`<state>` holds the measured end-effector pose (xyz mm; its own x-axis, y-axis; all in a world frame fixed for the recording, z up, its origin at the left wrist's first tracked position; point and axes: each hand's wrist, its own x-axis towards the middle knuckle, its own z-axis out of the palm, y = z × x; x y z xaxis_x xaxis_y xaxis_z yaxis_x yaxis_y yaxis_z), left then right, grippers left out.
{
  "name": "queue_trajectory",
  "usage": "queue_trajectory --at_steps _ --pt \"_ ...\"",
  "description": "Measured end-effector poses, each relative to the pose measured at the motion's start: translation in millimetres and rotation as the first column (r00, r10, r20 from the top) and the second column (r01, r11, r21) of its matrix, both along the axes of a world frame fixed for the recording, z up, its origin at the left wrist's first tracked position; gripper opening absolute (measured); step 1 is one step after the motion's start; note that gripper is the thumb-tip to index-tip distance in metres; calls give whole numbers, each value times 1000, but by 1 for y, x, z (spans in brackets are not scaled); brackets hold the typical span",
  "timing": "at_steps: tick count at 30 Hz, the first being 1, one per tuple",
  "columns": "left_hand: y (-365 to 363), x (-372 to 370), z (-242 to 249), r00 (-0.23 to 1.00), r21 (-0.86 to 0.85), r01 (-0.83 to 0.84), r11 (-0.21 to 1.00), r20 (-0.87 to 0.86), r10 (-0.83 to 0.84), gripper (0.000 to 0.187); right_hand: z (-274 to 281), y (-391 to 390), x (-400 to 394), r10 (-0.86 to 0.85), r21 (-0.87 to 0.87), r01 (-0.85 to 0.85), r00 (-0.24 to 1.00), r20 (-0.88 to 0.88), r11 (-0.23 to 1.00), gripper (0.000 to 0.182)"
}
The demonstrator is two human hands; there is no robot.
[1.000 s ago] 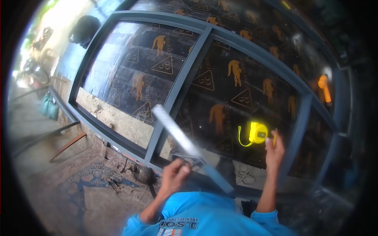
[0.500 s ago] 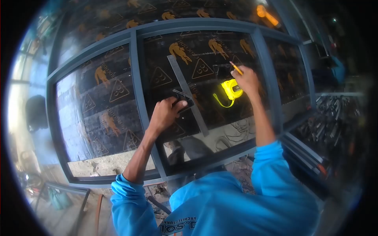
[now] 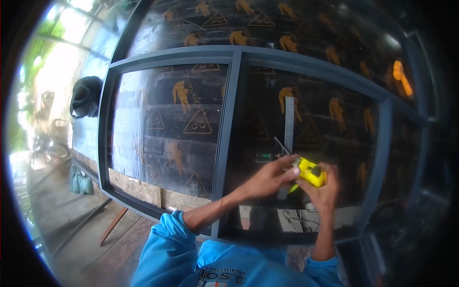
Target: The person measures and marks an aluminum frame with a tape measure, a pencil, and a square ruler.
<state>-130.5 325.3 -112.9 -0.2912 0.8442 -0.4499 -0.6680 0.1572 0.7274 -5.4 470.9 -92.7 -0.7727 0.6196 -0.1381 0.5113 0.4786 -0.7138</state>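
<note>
A yellow tape measure (image 3: 311,174) is held above the board in my right hand (image 3: 326,191), fingers and thumb wrapped about its case. My left hand (image 3: 275,177) meets it from the left, with thumb and fingers pinched at the front end of the case. Whether any blade is drawn out I cannot make out. Beneath and just beyond my hands lies a combination square, its steel rule (image 3: 289,122) pointing away from me and its dark head (image 3: 267,156) partly hidden by my left hand. No pencil shows between my fingers.
A grey metal frame (image 3: 229,119) with several bays lies over dark boards (image 3: 167,105) printed with gold crocodiles. An orange object (image 3: 402,79) lies at the far right. A black bag-like item (image 3: 87,97) is by the left edge, and a green bag (image 3: 80,180) hangs below.
My right hand has picked up the tape measure and brought it towards me. My left hand has let go of the combination square and moved to the tape. The view has shifted left.
</note>
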Motion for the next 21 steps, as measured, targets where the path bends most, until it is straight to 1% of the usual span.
queue_trajectory --at_steps 2,3,4,5,6,7,8,9,10,11,12,14,15,16,17,18,20,21 --pt "-8 -12 2 991 21 -66 998 -111 68 55 30 -14 -25 184 31 -181 975 -125 983 69" --pt "-18 -33 18 997 86 -61 994 55 56 49 32 -7 -28 144 -309 -205 967 -209 929 65" --pt "-32 -43 20 998 154 -58 986 29 54 46 30 5 -33 195 -446 -341 920 -340 827 46" --pt "-42 -48 23 999 159 -41 986 4 41 45 29 10 -45 45 -577 -151 980 -194 803 39" --pt "-52 -51 26 999 163 -25 986 -21 29 44 29 12 -62 -93 -669 51 995 -27 741 34" --pt "-58 -51 24 998 131 -45 990 44 39 42 30 5 -84 -44 -633 24 999 -15 774 32" --pt "-62 -54 27 986 64 -49 997 160 38 37 23 -9 -96 -104 -771 -28 987 -122 636 33" --pt "-65 -51 18 994 121 -88 989 82 79 34 18 -23 -104 77 -759 -160 987 -143 631 35" --pt "-69 -49 7 991 165 -129 978 1 131 32 11 -39 -109 263 -752 -296 950 -168 589 37" --pt "-75 -57 11 992 104 -123 987 55 118 29 12 -47 -117 438 -618 -365 898 -36 697 40" --pt "-81 -67 14 988 51 -109 993 112 103 28 21 -56 -128 412 -631 -320 911 -1 707 42" --pt "-93 -76 0 982 51 -189 981 14 189 27 20 -67 -141 463 -608 -356 886 20 710 49" --pt "-101 -96 14 989 -66 -143 988 -38 140 29 20 -79 -145 434 -697 -302 901 16 651 54" --pt "-113 -116 20 992 -43 -123 992 -48 121 29 21 -90 -152 401 -774 -239 916 21 586 59" --pt "-125 -130 13 979 -1 -150 989 -141 149 28 22 -91 -162 522 -761 -338 853 1 553 65" --pt "-136 -146 6 957 44 -167 985 -234 173 27 27 -93 -170 552 -759 -278 824 127 589 62" --pt "-176 -211 15 923 79 -362 929 -107 369 24 40 -87 -191 584 -698 -294 783 216 653 54" --pt "-200 -249 14 868 10 -446 895 -240 435 21 30 -67 -193 604 -682 -321 766 221 657 50"
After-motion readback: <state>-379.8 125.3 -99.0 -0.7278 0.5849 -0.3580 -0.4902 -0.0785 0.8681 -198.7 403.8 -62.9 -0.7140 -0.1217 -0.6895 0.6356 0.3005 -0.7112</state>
